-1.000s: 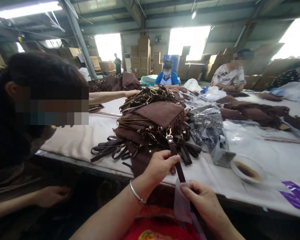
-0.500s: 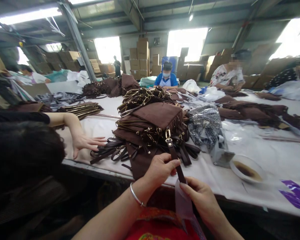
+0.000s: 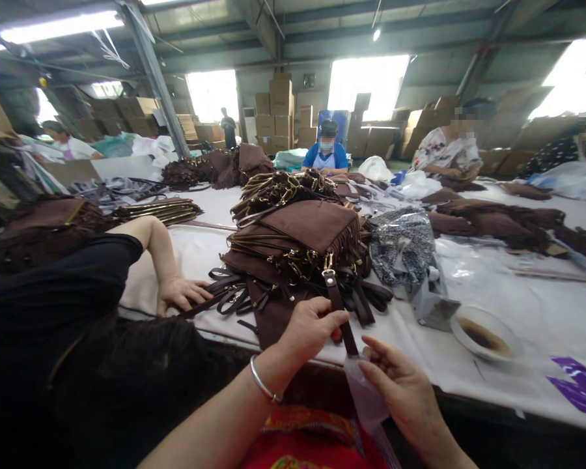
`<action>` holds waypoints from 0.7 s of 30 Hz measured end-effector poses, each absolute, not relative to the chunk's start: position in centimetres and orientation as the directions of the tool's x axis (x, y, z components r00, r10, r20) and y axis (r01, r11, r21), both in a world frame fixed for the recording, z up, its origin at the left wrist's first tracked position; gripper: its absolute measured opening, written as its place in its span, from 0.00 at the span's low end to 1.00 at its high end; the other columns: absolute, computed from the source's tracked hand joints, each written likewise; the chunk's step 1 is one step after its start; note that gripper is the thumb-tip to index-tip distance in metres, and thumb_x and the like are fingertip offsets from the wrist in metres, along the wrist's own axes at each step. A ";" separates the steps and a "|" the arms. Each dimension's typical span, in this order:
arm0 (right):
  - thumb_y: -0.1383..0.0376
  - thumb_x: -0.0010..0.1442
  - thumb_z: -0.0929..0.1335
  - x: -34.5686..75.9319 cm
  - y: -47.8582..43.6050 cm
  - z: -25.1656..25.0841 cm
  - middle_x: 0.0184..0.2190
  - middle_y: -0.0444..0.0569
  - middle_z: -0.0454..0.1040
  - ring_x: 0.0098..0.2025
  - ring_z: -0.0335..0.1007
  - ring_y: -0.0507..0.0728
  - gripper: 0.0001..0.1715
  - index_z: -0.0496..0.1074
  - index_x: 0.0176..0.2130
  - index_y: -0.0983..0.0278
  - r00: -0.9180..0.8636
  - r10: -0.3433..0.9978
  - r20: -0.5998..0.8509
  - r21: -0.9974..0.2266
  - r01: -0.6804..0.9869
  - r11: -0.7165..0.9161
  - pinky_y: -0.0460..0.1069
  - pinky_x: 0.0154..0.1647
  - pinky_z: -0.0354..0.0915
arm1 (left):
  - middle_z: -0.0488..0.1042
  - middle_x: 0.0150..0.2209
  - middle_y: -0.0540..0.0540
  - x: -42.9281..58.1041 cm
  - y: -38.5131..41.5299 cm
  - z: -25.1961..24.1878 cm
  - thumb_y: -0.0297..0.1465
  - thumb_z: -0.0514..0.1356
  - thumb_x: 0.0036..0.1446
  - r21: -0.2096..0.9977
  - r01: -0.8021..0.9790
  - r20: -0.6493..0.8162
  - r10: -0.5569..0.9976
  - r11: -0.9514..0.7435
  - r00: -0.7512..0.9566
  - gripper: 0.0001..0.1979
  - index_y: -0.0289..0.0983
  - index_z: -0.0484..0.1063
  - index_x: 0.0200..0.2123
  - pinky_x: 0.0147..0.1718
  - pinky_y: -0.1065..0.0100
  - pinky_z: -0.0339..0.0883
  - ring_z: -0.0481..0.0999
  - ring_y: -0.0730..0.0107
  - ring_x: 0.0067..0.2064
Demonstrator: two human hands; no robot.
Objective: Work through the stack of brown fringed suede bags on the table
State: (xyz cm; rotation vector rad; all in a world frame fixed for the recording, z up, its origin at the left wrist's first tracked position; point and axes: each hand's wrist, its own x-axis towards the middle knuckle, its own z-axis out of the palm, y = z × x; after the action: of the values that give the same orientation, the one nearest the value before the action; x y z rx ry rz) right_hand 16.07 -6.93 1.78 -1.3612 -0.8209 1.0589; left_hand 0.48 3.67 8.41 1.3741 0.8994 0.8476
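My left hand [image 3: 317,324] pinches a dark brown strap [image 3: 336,298], whose gold clasp [image 3: 328,262] lies against a stack of brown fringed bags [image 3: 303,225]. Below it, a pale, see-through plastic sleeve [image 3: 364,389] covers the strap's lower end. My right hand [image 3: 399,381] grips the side of this sleeve between thumb and fingers, with the index finger lifted. More dark straps [image 3: 234,293] spread out from under the bags onto the table.
A co-worker's hand [image 3: 183,294] rests on the table at left, their dark head bent low beside my arm. To the right are a patterned bundle in clear plastic [image 3: 403,244], a metal dispenser [image 3: 435,306], a bowl of brown liquid [image 3: 486,333] and purple plastic [image 3: 579,387].
My right hand has shifted slightly right and loosened its fingers around the sleeve, which now hangs a bit further right. The co-worker at left has leaned in, and their hand has moved right.
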 end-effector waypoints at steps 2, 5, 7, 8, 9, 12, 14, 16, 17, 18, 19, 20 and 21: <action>0.58 0.47 0.76 16.0 -6.8 1.9 0.31 0.45 0.74 0.30 0.69 0.52 0.31 0.73 0.50 0.62 0.339 0.936 -0.092 -0.995 -0.071 -0.072 0.45 0.30 0.66 | 0.69 0.19 0.51 0.7 3.6 8.5 0.40 0.64 0.50 0.996 0.003 -0.078 0.897 0.086 0.435 0.14 0.33 0.73 0.26 0.21 0.73 0.59 0.67 0.75 0.21; 0.57 0.47 0.76 16.0 -6.5 2.0 0.30 0.45 0.73 0.29 0.68 0.52 0.30 0.73 0.49 0.63 0.342 0.936 -0.087 -0.996 -0.062 -0.070 0.46 0.28 0.66 | 0.68 0.18 0.50 0.8 3.4 8.5 0.42 0.64 0.49 0.990 -0.022 -0.116 0.904 0.137 0.411 0.16 0.33 0.71 0.24 0.20 0.73 0.58 0.66 0.75 0.20; 0.56 0.47 0.76 16.0 -6.3 2.1 0.31 0.46 0.74 0.29 0.68 0.53 0.30 0.74 0.48 0.64 0.347 0.930 -0.122 -0.991 -0.084 -0.099 0.46 0.29 0.66 | 0.69 0.18 0.50 0.9 3.3 8.4 0.42 0.64 0.49 0.986 -0.040 -0.135 0.906 0.164 0.401 0.17 0.33 0.71 0.23 0.21 0.72 0.58 0.66 0.75 0.20; 0.55 0.47 0.76 16.1 -6.3 2.2 0.31 0.47 0.74 0.30 0.69 0.54 0.31 0.74 0.48 0.64 0.338 0.928 -0.153 -0.987 -0.100 -0.126 0.47 0.29 0.66 | 0.69 0.18 0.50 0.9 3.3 8.3 0.43 0.65 0.49 0.983 -0.051 -0.142 0.905 0.177 0.402 0.17 0.34 0.70 0.23 0.21 0.72 0.59 0.66 0.75 0.20; 0.54 0.47 0.75 16.2 -6.3 2.3 0.32 0.47 0.75 0.30 0.69 0.55 0.31 0.74 0.48 0.64 0.317 0.930 -0.188 -0.981 -0.116 -0.159 0.48 0.30 0.67 | 0.69 0.17 0.50 0.9 3.2 8.2 0.43 0.65 0.49 0.980 -0.063 -0.146 0.903 0.187 0.404 0.17 0.34 0.70 0.22 0.21 0.72 0.59 0.66 0.75 0.20; 0.51 0.50 0.74 16.2 -6.5 2.6 0.31 0.48 0.76 0.33 0.71 0.57 0.29 0.75 0.47 0.65 0.219 0.940 -0.263 -0.960 -0.155 -0.233 0.49 0.33 0.67 | 0.68 0.18 0.50 1.1 3.1 8.0 0.43 0.65 0.49 0.973 -0.107 -0.143 0.901 0.203 0.411 0.18 0.34 0.69 0.22 0.22 0.72 0.60 0.66 0.75 0.20; 0.49 0.52 0.72 16.1 -6.7 2.7 0.26 0.46 0.74 0.29 0.69 0.55 0.25 0.76 0.40 0.65 0.156 0.944 -0.292 -0.950 -0.163 -0.267 0.47 0.28 0.65 | 0.68 0.18 0.50 1.2 3.1 8.0 0.42 0.65 0.48 0.968 -0.128 -0.145 0.899 0.215 0.414 0.17 0.33 0.69 0.23 0.22 0.71 0.61 0.67 0.75 0.20; 0.47 0.54 0.70 15.9 -6.9 2.8 0.19 0.43 0.69 0.21 0.63 0.51 0.24 0.75 0.31 0.66 0.111 0.941 -0.320 -0.938 -0.179 -0.298 0.45 0.21 0.59 | 0.68 0.18 0.50 1.3 3.2 8.1 0.42 0.65 0.48 0.962 -0.141 -0.158 0.895 0.235 0.417 0.17 0.34 0.68 0.23 0.22 0.71 0.61 0.67 0.75 0.20; 0.46 0.54 0.69 15.8 -7.0 2.9 0.17 0.42 0.67 0.19 0.60 0.50 0.25 0.74 0.28 0.66 0.093 0.940 -0.329 -0.931 -0.196 -0.307 0.45 0.19 0.57 | 0.68 0.18 0.51 1.3 3.2 8.1 0.42 0.65 0.48 0.958 -0.146 -0.164 0.892 0.245 0.420 0.17 0.34 0.68 0.23 0.22 0.71 0.61 0.67 0.75 0.20; 0.46 0.54 0.70 15.7 -7.1 3.0 0.17 0.42 0.66 0.19 0.59 0.49 0.25 0.73 0.27 0.67 0.085 0.939 -0.332 -0.926 -0.220 -0.308 0.44 0.19 0.56 | 0.67 0.18 0.51 1.3 3.3 8.1 0.42 0.65 0.48 0.956 -0.151 -0.168 0.889 0.253 0.426 0.17 0.34 0.68 0.23 0.22 0.71 0.61 0.67 0.75 0.20; 0.47 0.53 0.71 15.6 -7.1 3.0 0.18 0.42 0.67 0.19 0.59 0.49 0.24 0.73 0.26 0.66 0.089 0.940 -0.329 -0.922 -0.247 -0.299 0.44 0.20 0.57 | 0.67 0.18 0.51 1.2 3.3 8.1 0.42 0.65 0.48 0.955 -0.152 -0.168 0.885 0.256 0.434 0.17 0.34 0.68 0.23 0.22 0.71 0.62 0.67 0.75 0.20; 0.48 0.52 0.72 15.6 -7.2 3.1 0.19 0.43 0.68 0.20 0.60 0.50 0.23 0.74 0.27 0.66 0.098 0.941 -0.324 -0.919 -0.270 -0.288 0.45 0.21 0.59 | 0.68 0.18 0.51 1.1 3.3 8.0 0.41 0.65 0.48 0.956 -0.146 -0.165 0.878 0.255 0.449 0.16 0.34 0.68 0.24 0.22 0.71 0.62 0.67 0.75 0.20; 0.49 0.51 0.72 15.5 -7.2 3.3 0.20 0.43 0.70 0.22 0.62 0.51 0.22 0.75 0.29 0.66 0.111 0.942 -0.316 -0.918 -0.286 -0.275 0.45 0.24 0.61 | 0.68 0.19 0.51 1.1 3.3 7.9 0.40 0.65 0.48 0.959 -0.130 -0.164 0.867 0.251 0.471 0.15 0.34 0.69 0.25 0.22 0.71 0.62 0.67 0.75 0.21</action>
State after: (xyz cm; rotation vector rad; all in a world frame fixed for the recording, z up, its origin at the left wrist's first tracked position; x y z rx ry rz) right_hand 15.53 -7.23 3.27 -1.2843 -0.7356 1.4208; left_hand 1.08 3.26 7.94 1.1080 0.8266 0.7948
